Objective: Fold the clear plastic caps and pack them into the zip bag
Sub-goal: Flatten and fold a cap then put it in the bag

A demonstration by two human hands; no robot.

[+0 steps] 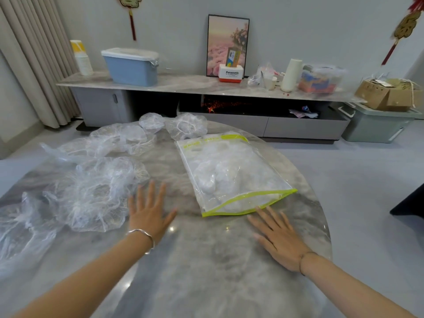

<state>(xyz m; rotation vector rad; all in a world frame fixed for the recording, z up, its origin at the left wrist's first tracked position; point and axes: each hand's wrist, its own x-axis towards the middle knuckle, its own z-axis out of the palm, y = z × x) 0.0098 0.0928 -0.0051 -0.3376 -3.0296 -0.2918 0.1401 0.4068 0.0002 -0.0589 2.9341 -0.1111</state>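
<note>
A clear zip bag point(231, 173) with a lime-green edge lies on the grey marble table point(195, 260), its zip end toward me, with folded white plastic inside. Several loose clear plastic caps are spread over the table's left side; the nearest crumpled cap point(91, 193) lies just left of my left hand. Two smaller caps point(187, 126) sit at the table's far edge. My left hand point(149, 212) lies flat on the table with fingers spread, holding nothing. My right hand point(278, 239) also lies flat, its fingertips just short of the bag's zip edge.
Beyond the table stands a long low cabinet point(183, 84) with a blue lidded bin point(132, 66), a framed picture point(227, 44), a white bottle point(291, 74) and boxes. Curtains hang at the left. A green crate point(376, 125) sits on the floor at right.
</note>
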